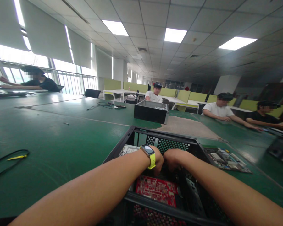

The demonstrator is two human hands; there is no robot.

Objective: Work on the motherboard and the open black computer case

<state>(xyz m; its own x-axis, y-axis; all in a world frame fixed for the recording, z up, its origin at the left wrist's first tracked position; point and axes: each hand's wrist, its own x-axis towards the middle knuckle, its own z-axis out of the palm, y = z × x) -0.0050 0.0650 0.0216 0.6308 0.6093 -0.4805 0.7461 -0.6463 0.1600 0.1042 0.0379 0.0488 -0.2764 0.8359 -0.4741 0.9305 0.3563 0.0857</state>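
A black computer case [153,201] stands open on the table in front of me, with perforated metal at its far end. Both hands reach down inside it, close together. My left hand [158,160], below a watch with a yellow strap [152,160], points downward with its fingers bent together. Curled beside it is my right hand [173,157]. Shadow and the hands themselves hide the fingertips, so what they grip cannot be made out. Nearer to me, a red circuit board [157,190] lies in the case. A pale metal box [129,150] shows behind my left forearm.
Right of the case lies a bare motherboard [228,159]. Another computer case [151,114] sits farther back on the green table [61,135]. Cables [11,158] lie at left. Several people [219,108] work around the table.
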